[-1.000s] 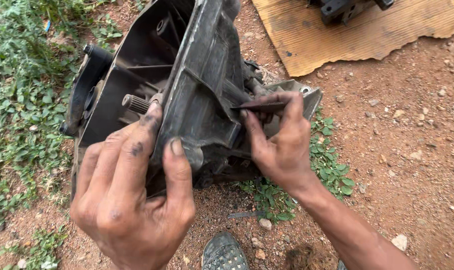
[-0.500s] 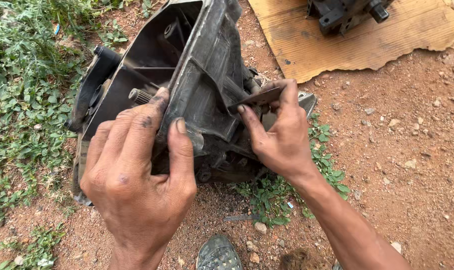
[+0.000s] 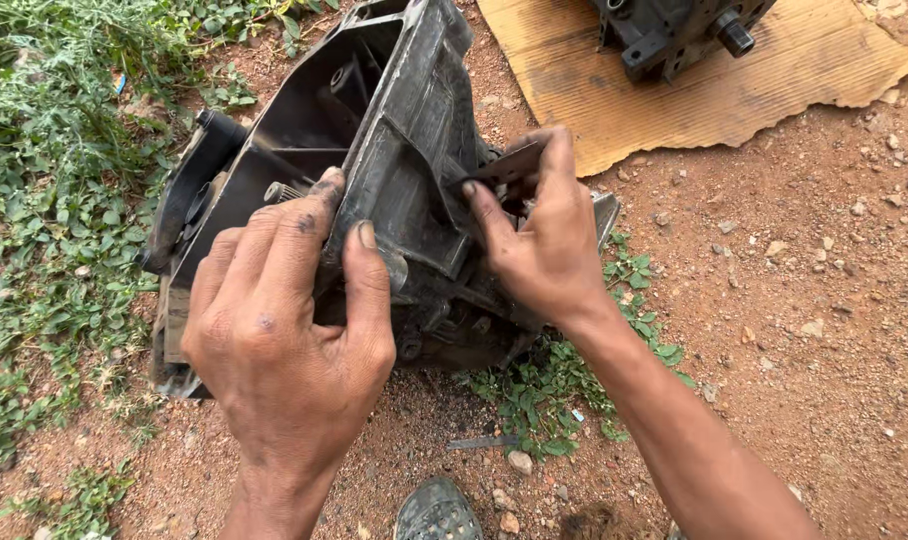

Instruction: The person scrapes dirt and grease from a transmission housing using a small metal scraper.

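Mid-scraping, frame centre: your left hand [image 3: 284,340] grips the grimy gearbox housing [image 3: 374,160] lying on the dirt, right hand [image 3: 544,240] pinches a flat blade [image 3: 504,165] against its rib; next stroke likely needs firm bracing.

Red dirt ground [image 3: 824,330], weeds [image 3: 44,200], cardboard [image 3: 774,80]

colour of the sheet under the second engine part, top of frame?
Tan-brown corrugated cardboard, lying on the red dirt under the dark engine part. Head view shows it best.

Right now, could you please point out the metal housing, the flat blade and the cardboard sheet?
metal housing [image 3: 414,190]: head view, ribbed outer wall.
flat blade [image 3: 504,165]: head view, exposed flat face.
cardboard sheet [image 3: 774,80]: head view, bare right part.
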